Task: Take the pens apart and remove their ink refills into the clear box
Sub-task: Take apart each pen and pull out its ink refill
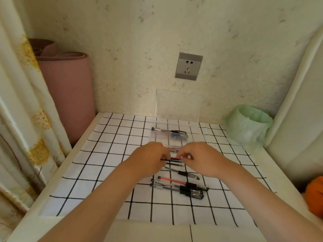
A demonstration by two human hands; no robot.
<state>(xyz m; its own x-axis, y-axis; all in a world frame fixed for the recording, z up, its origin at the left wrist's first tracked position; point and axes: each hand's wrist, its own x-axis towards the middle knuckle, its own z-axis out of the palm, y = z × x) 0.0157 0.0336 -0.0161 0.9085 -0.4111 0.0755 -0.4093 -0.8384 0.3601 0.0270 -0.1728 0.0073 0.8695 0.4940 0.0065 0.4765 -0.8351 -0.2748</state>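
Both ends of a red pen (pixel 174 157) are pinched by left hand (pixel 150 158) and right hand (pixel 201 158); other pens (pixel 178 186) lie nearer, clear box (pixel 195 135) beyond.

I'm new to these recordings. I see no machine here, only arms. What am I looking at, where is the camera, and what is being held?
There is no robot: a person works with bare hands. The one picture comes from a wide-angle camera worn on the head, looking forward and down, so both forearms enter from below. The left hand and right hand meet over a checked cloth, each pinching an end of a red-inked pen; the fingers hide whether it is apart yet. Nearer the person lie several whole pens. Behind the hands is the clear box, lid raised against the wall, with stored pens in it. A bin lined with a green bag stands to the right, a rolled pink mat to the left.
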